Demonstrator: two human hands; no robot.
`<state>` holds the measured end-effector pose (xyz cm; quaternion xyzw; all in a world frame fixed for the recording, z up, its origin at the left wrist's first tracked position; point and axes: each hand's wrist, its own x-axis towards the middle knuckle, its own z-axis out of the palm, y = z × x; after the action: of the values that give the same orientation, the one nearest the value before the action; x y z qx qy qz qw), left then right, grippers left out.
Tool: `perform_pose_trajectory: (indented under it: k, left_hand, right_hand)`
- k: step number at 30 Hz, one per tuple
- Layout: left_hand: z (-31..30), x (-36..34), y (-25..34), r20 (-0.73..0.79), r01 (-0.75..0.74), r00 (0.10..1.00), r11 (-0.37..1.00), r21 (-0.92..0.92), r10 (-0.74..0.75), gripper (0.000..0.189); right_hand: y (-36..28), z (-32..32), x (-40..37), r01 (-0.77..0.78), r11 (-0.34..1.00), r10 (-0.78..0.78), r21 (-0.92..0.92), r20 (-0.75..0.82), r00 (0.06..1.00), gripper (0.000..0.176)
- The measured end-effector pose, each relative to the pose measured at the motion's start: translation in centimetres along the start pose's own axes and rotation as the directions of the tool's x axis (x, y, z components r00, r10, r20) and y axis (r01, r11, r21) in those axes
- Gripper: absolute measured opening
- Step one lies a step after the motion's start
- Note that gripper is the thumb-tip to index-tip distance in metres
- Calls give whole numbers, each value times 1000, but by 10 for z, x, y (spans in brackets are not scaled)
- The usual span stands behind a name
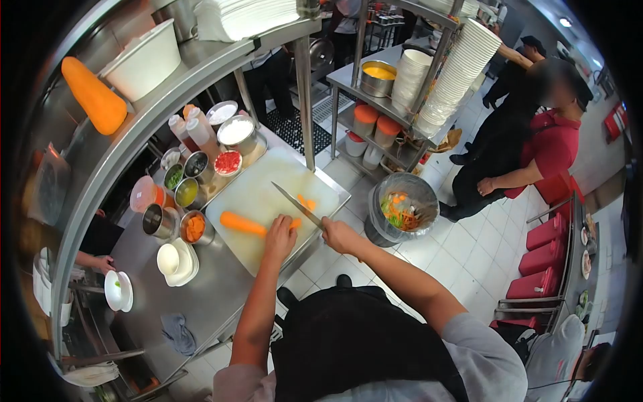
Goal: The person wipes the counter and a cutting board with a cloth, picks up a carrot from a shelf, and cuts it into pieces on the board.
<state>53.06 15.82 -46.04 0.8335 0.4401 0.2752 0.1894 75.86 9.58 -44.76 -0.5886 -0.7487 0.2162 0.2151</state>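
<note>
My right hand (339,236) is closed around the handle of a kitchen knife (295,202), its blade pointing away to the upper left over the white cutting board (268,185). My left hand (281,236) is on the board with curled fingers, pressing on a carrot; a bit of orange shows at the fingertips beside the blade. A thick peeled carrot (242,224) extends left from that hand; whether it is the same piece as the orange at the fingertips is hidden. Small cut carrot pieces (306,202) lie just beyond the blade.
Left of the board stand a metal container of carrot pieces (195,228), white bowls (177,262), squeeze bottles (201,134) and several toppings. A lined bin with vegetable scraps (402,208) is at right. A metal shelf (201,67) arches overhead; a person in red (552,144) stands right.
</note>
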Motion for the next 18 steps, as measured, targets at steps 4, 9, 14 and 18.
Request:
perform_pose_trajectory:
  k: [4,9,14,18]
  left_hand:
    - [4,-6,8,-30,80,996,995,-66,-82,22]
    - [3,-3,18,-82,113,990,990,-79,-119,21]
    - [12,-1,15,-76,167,982,985,-45,-170,20]
    - [15,-1,19,-126,182,973,979,-89,-192,16]
  right_hand:
    - [-4,18,-24,-113,988,122,-105,81,989,35]
    - [-17,2,-34,-128,976,144,-179,81,986,48]
    - [-29,-13,-50,-125,967,159,-222,143,977,56]
    - [-28,-12,-59,-140,956,180,-258,143,973,61]
